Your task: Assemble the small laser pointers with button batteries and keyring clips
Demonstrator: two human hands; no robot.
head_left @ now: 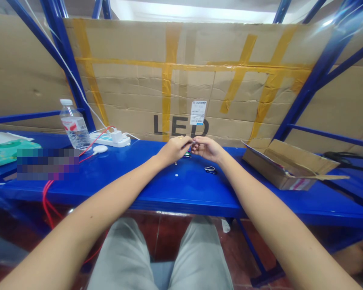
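Observation:
My left hand [174, 150] and my right hand [207, 148] meet above the blue shelf [169, 189], fingers pinched together on a small metal piece [193, 142] held between them. It is too small to name. A dark bit shows on the shelf under the hands. A small metal clip [210, 169] lies just below my right hand. A tiny white dot-like part [176, 175] and another small bit [176, 163] lie below my left hand.
An open cardboard box [290, 165] sits at the right. At the left stand a water bottle [74, 125], a white power strip [110, 139] with red and white cables, and a tissue pack [4, 151]. A taped cardboard sheet marked LED [199, 76] backs the shelf.

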